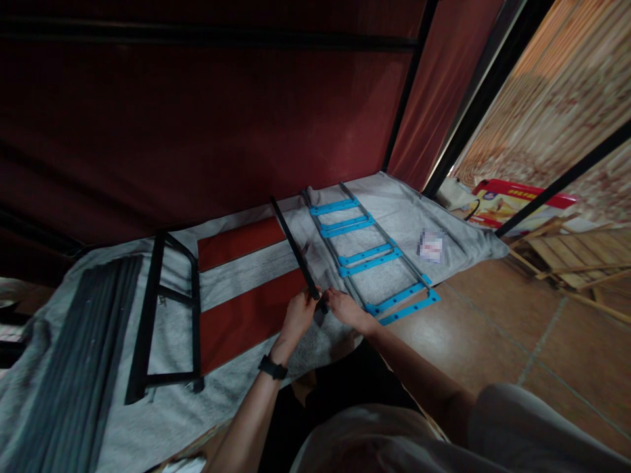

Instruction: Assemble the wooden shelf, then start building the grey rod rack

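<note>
The black bar (296,248) lies slantwise on the grey cloth (409,194), in front of the person. Its near end is at the hands, and the rest runs toward 11 o'clock. The left hand (300,310) grasps the near end. The right hand (345,307) has its fingers bent at the same spot; I cannot tell if they pinch the bar or some small part.

The job looks partly done. Two orange boards, a far one (239,243) at 10 o'clock and a near one (251,322) at 9, lie between the bar and the black frame (145,328), farther out at 9. They reach close to both, but I cannot tell if anything is fixed tight. Blue strips (348,226), from 1 to 3 o'clock, sit across thin metal rods. They lie apart from the black frame, and so do the dark tubes (83,368) between 8 and 9, so joining work seems left.

At 12 o'clock the bar's far end is close to the dark red sheet (221,112), so there is little room that way. At 3, the nearest blue strips are just beside the right wrist. More room shows at 2, where the cloth spreads around a blurred packet (431,246). Past its edge, at 3, is the tiled floor (473,328).
</note>
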Demonstrator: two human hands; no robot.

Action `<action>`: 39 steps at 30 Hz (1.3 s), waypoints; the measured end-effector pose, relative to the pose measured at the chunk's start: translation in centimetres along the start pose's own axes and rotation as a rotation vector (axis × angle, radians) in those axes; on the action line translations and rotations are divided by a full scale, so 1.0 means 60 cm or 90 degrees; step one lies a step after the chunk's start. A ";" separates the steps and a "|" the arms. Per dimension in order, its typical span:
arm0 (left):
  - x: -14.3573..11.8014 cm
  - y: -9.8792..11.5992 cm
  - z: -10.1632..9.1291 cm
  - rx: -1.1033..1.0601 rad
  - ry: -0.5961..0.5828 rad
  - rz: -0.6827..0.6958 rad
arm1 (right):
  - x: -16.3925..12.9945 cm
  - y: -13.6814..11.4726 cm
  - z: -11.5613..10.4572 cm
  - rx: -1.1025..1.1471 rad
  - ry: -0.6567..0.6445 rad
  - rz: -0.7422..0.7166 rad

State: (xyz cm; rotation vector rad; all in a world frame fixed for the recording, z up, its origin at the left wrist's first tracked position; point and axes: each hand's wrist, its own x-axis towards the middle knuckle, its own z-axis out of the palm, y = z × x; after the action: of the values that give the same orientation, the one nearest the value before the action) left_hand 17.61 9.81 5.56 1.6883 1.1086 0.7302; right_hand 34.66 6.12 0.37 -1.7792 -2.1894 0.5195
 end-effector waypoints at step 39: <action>-0.003 0.009 -0.002 0.042 0.001 0.002 | -0.002 0.004 -0.010 -0.034 -0.028 -0.065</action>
State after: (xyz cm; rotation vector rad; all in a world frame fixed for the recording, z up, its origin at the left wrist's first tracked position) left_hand 17.61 9.63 6.12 1.7452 1.1427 0.7043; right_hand 35.16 6.10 0.78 -1.6861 -2.3313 0.4860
